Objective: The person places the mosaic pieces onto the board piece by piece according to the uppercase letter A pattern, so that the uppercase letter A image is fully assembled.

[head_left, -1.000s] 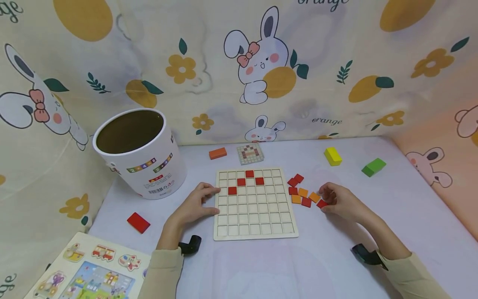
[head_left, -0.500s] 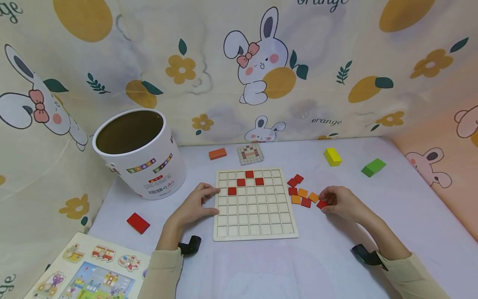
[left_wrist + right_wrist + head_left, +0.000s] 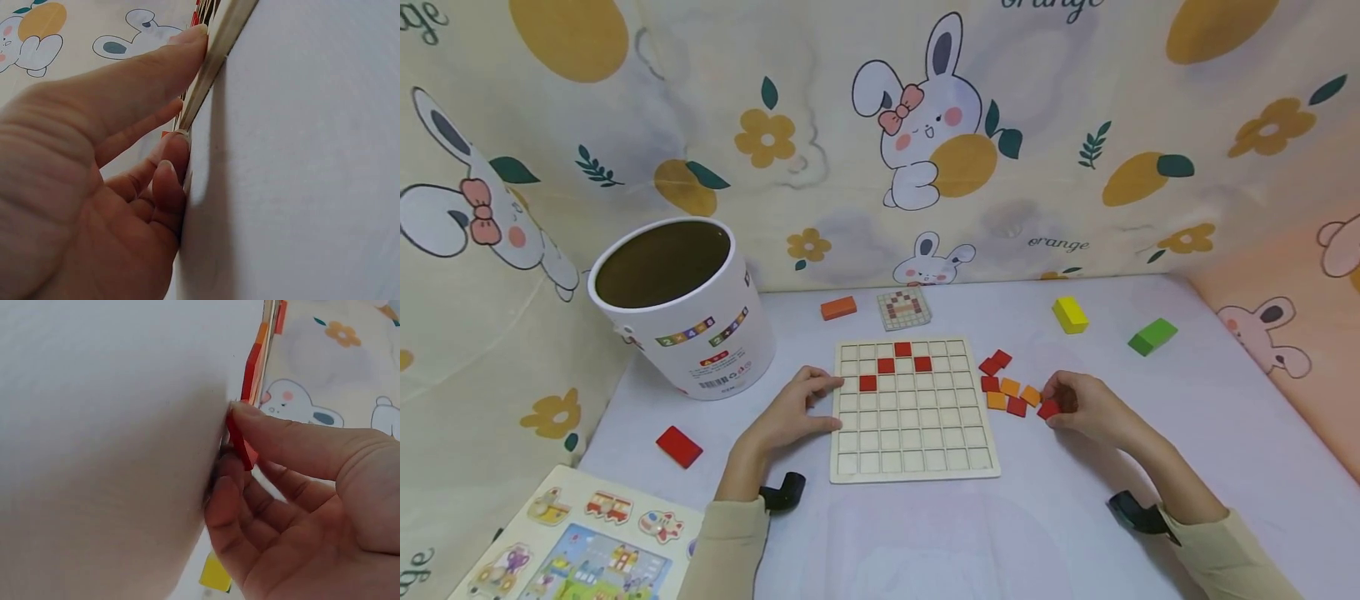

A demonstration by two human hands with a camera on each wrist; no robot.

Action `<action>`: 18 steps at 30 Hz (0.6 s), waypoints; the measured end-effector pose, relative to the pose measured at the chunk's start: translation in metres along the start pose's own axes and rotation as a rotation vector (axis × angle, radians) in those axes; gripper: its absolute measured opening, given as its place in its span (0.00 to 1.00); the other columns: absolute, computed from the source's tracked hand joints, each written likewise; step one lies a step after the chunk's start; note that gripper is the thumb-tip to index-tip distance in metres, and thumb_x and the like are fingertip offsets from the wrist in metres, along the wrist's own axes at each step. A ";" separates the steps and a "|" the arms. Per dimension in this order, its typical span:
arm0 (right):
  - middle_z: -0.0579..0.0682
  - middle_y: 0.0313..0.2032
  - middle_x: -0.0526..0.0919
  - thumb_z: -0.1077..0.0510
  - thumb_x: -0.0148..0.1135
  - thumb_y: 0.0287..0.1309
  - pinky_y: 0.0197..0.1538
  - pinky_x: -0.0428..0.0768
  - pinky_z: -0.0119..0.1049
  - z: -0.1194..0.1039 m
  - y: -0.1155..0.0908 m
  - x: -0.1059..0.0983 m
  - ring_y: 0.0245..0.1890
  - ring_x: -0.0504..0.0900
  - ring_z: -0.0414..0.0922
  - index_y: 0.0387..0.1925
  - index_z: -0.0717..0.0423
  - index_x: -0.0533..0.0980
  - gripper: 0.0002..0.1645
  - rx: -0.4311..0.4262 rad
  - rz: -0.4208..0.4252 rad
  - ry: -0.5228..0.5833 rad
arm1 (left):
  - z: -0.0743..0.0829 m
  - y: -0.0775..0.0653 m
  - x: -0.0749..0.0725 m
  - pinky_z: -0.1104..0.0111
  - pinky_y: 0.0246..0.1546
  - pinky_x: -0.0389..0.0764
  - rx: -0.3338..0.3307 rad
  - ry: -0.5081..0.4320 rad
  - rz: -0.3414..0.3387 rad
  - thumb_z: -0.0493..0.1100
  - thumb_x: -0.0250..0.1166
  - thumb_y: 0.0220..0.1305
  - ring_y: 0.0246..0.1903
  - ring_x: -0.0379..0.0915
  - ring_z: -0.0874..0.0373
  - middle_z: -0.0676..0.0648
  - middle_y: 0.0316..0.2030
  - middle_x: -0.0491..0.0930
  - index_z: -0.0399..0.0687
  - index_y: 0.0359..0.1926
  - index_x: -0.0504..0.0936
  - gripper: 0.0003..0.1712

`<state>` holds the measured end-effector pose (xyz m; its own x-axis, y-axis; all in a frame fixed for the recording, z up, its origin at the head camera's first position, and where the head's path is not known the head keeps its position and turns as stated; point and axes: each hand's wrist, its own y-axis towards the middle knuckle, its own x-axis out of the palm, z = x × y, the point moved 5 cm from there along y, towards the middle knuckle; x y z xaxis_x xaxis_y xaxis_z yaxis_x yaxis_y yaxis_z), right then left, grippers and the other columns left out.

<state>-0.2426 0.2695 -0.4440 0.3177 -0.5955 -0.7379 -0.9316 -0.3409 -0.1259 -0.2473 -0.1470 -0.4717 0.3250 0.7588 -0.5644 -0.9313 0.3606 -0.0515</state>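
Observation:
A pale wooden grid board (image 3: 914, 460) lies on the table, with several red square tiles (image 3: 886, 366) in its upper cells. My left hand (image 3: 790, 410) rests against the board's left edge, thumb and forefinger apart; in the left wrist view the thumb (image 3: 144, 78) lies on the rim. To the right of the board, my right hand (image 3: 1086, 407) pinches a red tile (image 3: 1048, 409) by its edge. The right wrist view has this red tile (image 3: 241, 442) tilted between thumb and fingers. Loose red and orange tiles (image 3: 1010, 387) lie between the board and that hand.
Behind the board are a small pattern card (image 3: 904, 309) and an orange block (image 3: 838, 308). A yellow block (image 3: 1070, 315) and a green block (image 3: 1153, 337) stand back right. On the left are a white bucket (image 3: 730, 350), a red block (image 3: 679, 447) and a picture puzzle board (image 3: 681, 521).
The red tile at my right fingertips has tipped up slightly in the pinch. My left hand keeps its place at the board's edge.

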 end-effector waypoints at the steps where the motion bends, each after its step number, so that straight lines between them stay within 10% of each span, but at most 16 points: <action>1: 0.49 0.33 0.78 0.68 0.73 0.51 0.36 0.77 0.30 -0.002 0.001 0.000 0.36 0.74 0.48 0.39 0.61 0.75 0.16 -0.008 -0.005 0.001 | 0.000 0.000 -0.001 0.56 0.55 0.69 -0.002 -0.001 0.002 0.40 0.78 0.52 0.53 0.64 0.50 0.45 0.56 0.69 0.41 0.64 0.76 0.37; 8: 0.51 0.36 0.79 0.70 0.66 0.58 0.34 0.77 0.31 -0.039 0.025 0.011 0.32 0.75 0.47 0.40 0.59 0.78 0.09 -0.146 -0.060 0.076 | -0.002 0.000 0.001 0.56 0.58 0.69 -0.029 -0.004 0.008 0.40 0.78 0.52 0.54 0.64 0.52 0.47 0.57 0.68 0.44 0.65 0.76 0.38; 18: 0.49 0.36 0.81 0.71 0.62 0.60 0.40 0.78 0.35 -0.145 0.094 0.087 0.35 0.75 0.45 0.44 0.60 0.81 0.12 -0.393 -0.242 0.098 | -0.004 0.000 -0.001 0.58 0.56 0.69 -0.032 0.002 0.010 0.40 0.78 0.52 0.53 0.64 0.52 0.48 0.56 0.69 0.45 0.65 0.77 0.37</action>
<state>-0.2767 0.0805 -0.4240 0.5498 -0.5244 -0.6501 -0.6976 -0.7164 -0.0121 -0.2484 -0.1499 -0.4745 0.3151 0.7612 -0.5669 -0.9394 0.3353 -0.0719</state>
